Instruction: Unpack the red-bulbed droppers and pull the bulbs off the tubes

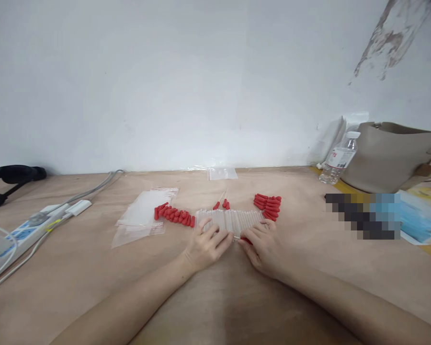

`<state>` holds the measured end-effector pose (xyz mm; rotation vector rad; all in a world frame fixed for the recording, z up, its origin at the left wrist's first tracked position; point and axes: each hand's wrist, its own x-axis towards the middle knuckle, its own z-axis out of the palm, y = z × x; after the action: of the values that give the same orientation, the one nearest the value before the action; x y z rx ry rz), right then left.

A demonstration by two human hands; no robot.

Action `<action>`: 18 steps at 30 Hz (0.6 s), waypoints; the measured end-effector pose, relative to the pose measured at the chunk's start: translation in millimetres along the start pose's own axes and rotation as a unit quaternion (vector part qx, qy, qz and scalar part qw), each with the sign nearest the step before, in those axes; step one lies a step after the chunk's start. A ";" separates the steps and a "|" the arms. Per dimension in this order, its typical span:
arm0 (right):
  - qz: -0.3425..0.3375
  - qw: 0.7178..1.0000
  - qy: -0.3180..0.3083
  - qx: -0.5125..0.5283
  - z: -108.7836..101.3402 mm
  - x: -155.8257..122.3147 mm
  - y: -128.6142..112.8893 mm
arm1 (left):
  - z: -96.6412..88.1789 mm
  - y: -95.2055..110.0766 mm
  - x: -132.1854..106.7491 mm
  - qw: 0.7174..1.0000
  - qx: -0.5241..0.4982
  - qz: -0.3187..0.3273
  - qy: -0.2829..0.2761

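In the middle of the table lies a row of slim clear tubes (222,219) side by side. Small red rubber bulbs (177,215) are lined up at its left end, and more red bulbs (272,207) are grouped at its right end. My right hand (266,244) is closed on one red bulb (247,240), partly covered by the fingers. Close beside it, my left hand (208,244) has its fingertips together on a clear tube (236,237) that points toward that bulb. Whether tube and bulb are joined is hidden. A few droppers with red bulbs (225,204) lie behind the row.
Clear zip bags (140,215) lie on the left, another bag (222,173) by the wall. A power strip (21,237) with cables and a black strap-like item (14,175) are far left. A water bottle (340,158), a grey bag (388,155) and blue packaging (418,218) stand right.
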<state>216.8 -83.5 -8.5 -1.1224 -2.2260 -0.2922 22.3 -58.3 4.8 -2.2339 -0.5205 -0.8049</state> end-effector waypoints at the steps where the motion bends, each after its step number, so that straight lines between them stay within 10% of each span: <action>1: -0.002 1.000 0.007 -0.003 1.1 0.0 -0.9 | 0.8 -0.4 -1.1 1.000 -0.011 -0.002 -0.009; 18: -0.160 0.972 0.115 -0.131 2.4 -8.8 14.0 | 4.0 4.7 -8.7 0.984 -0.145 -0.069 -0.074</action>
<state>230.6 -79.6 -16.9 -0.8025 -2.1938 -0.8308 20.1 -59.8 -5.6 -2.5634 -0.6715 -0.8339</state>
